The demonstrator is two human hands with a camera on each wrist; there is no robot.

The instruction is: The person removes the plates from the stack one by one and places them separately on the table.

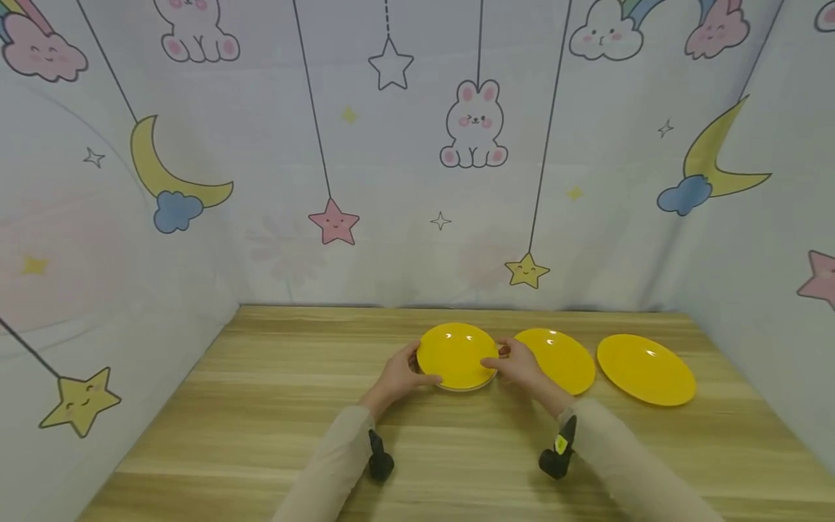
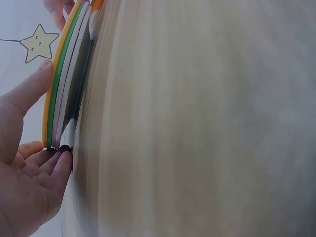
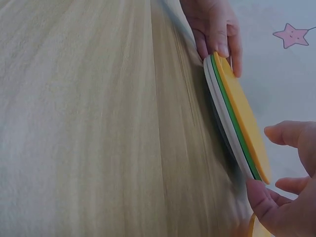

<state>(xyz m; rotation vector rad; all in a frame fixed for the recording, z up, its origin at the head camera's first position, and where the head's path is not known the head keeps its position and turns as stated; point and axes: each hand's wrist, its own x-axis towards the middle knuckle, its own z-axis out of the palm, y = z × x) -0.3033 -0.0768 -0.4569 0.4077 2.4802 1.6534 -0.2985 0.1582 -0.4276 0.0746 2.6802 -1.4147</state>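
Observation:
A stack of round plates (image 1: 457,357) stands near the back of the wooden table, a yellow plate on top. In the right wrist view, a green plate (image 3: 233,116) and white plates (image 3: 221,106) show beneath it. My left hand (image 1: 399,375) grips the stack's left side, its thumb at the top rim and its fingers curled at the edge below. On the opposite side, my right hand (image 1: 524,364) holds the rim, thumb above the yellow plate and fingers against the stack's edge. Whether the stack touches the table I cannot tell.
Two more yellow plates lie to the right of the stack: a nearer one (image 1: 564,362), partly behind my right hand, and another one (image 1: 646,370) farther right. Printed fabric walls (image 1: 404,159) enclose the wooden table (image 1: 274,420) at the back and sides.

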